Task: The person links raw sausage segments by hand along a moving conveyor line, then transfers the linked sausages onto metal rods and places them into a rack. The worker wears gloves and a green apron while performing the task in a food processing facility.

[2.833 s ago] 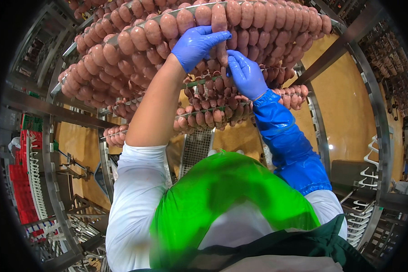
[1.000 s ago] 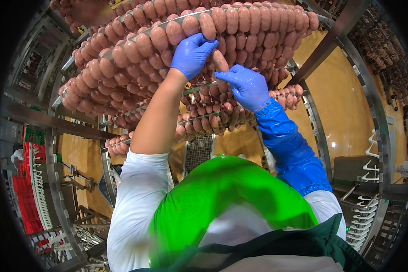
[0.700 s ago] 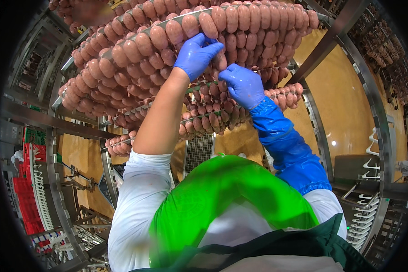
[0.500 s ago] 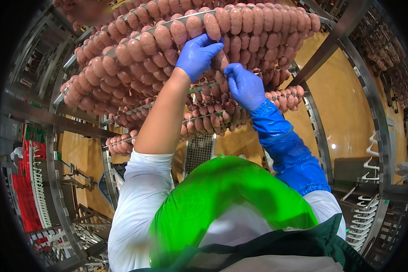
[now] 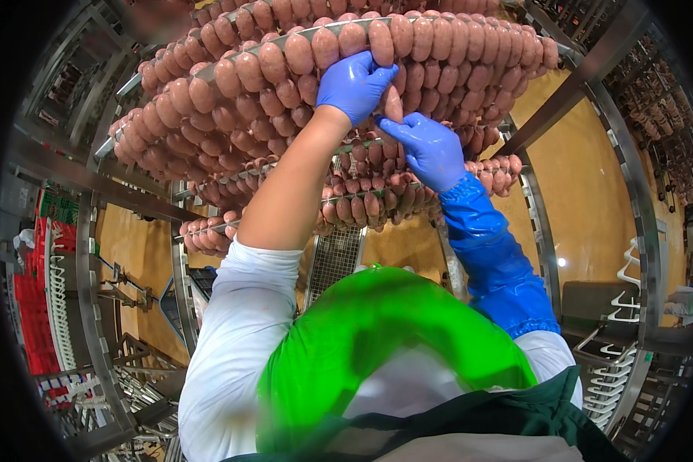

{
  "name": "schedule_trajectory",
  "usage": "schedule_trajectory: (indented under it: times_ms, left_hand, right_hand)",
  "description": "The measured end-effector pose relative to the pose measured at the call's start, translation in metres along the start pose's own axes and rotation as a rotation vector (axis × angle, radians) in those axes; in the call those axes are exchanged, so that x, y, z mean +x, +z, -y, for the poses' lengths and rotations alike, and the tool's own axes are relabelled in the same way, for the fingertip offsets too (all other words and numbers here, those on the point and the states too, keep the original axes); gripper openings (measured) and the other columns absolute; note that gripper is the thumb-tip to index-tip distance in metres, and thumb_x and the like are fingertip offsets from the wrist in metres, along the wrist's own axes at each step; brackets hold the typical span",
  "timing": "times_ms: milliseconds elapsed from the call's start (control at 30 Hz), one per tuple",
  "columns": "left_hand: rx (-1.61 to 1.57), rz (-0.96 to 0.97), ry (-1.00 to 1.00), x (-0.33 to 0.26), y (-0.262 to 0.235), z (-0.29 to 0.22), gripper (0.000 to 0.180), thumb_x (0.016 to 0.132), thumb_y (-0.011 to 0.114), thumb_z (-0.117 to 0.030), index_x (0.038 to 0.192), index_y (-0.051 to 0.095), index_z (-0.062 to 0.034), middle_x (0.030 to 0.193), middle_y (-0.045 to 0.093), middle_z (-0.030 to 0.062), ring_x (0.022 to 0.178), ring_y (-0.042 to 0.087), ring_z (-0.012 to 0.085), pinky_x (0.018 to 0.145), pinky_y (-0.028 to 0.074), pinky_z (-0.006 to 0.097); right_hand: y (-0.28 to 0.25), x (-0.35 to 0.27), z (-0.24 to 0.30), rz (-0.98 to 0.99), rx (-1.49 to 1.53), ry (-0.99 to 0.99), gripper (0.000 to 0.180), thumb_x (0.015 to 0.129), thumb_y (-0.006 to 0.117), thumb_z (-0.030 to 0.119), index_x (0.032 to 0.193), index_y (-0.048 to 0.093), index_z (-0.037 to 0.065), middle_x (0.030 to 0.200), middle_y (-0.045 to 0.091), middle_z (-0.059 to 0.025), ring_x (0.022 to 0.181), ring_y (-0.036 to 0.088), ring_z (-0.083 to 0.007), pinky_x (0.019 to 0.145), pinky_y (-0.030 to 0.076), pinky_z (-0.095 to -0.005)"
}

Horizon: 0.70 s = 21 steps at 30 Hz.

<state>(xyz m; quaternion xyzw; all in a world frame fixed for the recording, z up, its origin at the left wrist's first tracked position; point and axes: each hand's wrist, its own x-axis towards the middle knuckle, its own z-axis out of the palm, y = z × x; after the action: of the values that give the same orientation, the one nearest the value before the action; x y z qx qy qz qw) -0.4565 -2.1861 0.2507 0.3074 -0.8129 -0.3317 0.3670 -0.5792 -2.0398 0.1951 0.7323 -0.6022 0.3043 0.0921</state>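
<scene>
In blue gloves, both my hands work at a string of pink sausage links draped over a metal bar in front of me. My left hand [image 5: 354, 86] is closed at the string just under the bar, its thumb and index finger pressed together by a hanging sausage link [image 5: 393, 104]. At that link's lower end, the fingers of my right hand [image 5: 433, 152] pinch it, partly hidden from view. Above my left hand another link [image 5: 381, 42] lies against the bar [image 5: 308, 35]. A blue sleeve cover [image 5: 493, 258] runs along my right forearm; my left forearm is bare.
More rows of sausages [image 5: 208, 127] hang on bars behind and below. Metal rack posts [image 5: 581, 85] stand at both sides. White hooks [image 5: 612, 377] hang at the right, red crates [image 5: 31, 308] stand at the left. Below lies a floor grate [image 5: 335, 262].
The view has shifted slightly, so the rack sits farther right. My right hand has come in closer beneath my left, its index finger now at the lower end of the hanging link.
</scene>
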Motion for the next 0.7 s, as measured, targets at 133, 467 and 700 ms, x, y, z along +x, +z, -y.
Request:
schedule_trajectory:
  times_ms: [133, 467, 700]
  left_hand:
    - [0.057, 0.099, -0.064, -0.018, -0.015, -0.011, 0.035, 0.086, 0.068, -0.036, 0.085, 0.066, -0.0010, 0.072, 0.065, 0.0125, 0.065, 0.060, 0.0204, 0.066, 0.049, 0.033]
    - [-0.185, 0.275, -0.085, -0.208, -0.061, 0.088, 0.015, 0.086, 0.070, -0.015, 0.094, 0.067, -0.0026, 0.083, 0.064, 0.0052, 0.075, 0.060, 0.0143, 0.070, 0.050, 0.029]
    - [-0.406, 0.238, -0.374, -0.248, -0.057, 0.132, 0.013, 0.091, 0.066, -0.012, 0.099, 0.066, -0.0011, 0.089, 0.065, 0.0031, 0.079, 0.059, 0.0110, 0.072, 0.050, 0.027]
  right_hand:
    - [0.012, 0.009, -0.001, 0.069, -0.061, 0.048, 0.044, 0.081, 0.054, 0.005, 0.119, 0.065, 0.022, 0.094, 0.061, -0.0073, 0.086, 0.062, -0.0290, 0.071, 0.052, -0.0400]
    - [0.018, -0.070, -0.007, -0.001, 0.314, 0.151, 0.046, 0.079, 0.053, -0.001, 0.122, 0.064, 0.012, 0.128, 0.058, -0.0135, 0.112, 0.060, -0.0299, 0.094, 0.049, -0.0369]
    - [0.018, -0.179, 0.014, 0.059, 0.324, 0.416, 0.035, 0.086, 0.051, -0.004, 0.116, 0.066, 0.005, 0.116, 0.065, -0.0148, 0.108, 0.062, -0.0298, 0.094, 0.050, -0.0367]
